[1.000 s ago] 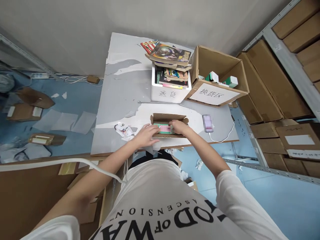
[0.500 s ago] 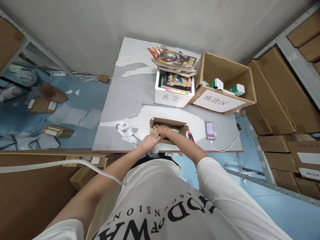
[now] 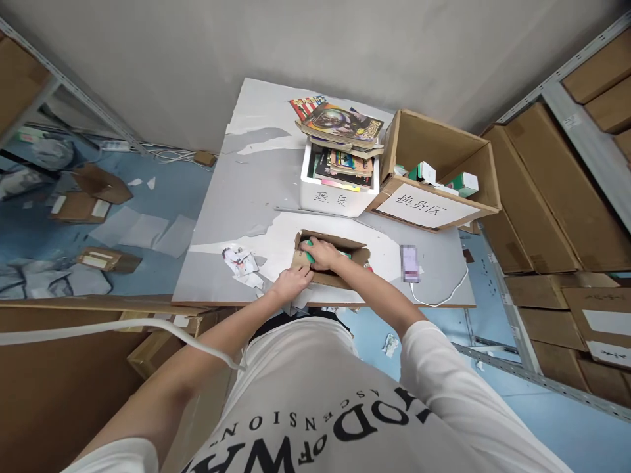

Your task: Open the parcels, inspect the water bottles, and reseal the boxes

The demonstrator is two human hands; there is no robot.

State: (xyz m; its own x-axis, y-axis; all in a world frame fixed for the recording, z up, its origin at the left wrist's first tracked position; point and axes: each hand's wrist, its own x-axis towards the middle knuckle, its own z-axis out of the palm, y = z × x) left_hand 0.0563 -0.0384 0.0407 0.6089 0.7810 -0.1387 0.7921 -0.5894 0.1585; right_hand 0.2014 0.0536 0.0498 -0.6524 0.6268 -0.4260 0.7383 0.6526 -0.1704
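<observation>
A small open cardboard box (image 3: 335, 278) lies near the front edge of the table. My right hand (image 3: 323, 254) reaches into it, fingers closed around a green-and-white box (image 3: 306, 251) at its left end. My left hand (image 3: 292, 284) grips the near left corner and flap of the cardboard box. Part of another green item shows inside, beyond my right wrist. A red-handled tool (image 3: 368, 267) peeks out at the cardboard box's right side, mostly hidden by my forearm.
Crumpled paper (image 3: 241, 261) lies left on the table (image 3: 207, 230). A white bin (image 3: 338, 199) of books and a larger cardboard carton (image 3: 444, 131) with green-and-white boxes stand behind. A phone (image 3: 409, 264) on a cable lies right. Shelves with cartons flank the table.
My right hand has lifted slightly inside the cardboard box, and the green-and-white box now shows in its fingers. My left hand has shifted a little down and left. The view has tilted slightly.
</observation>
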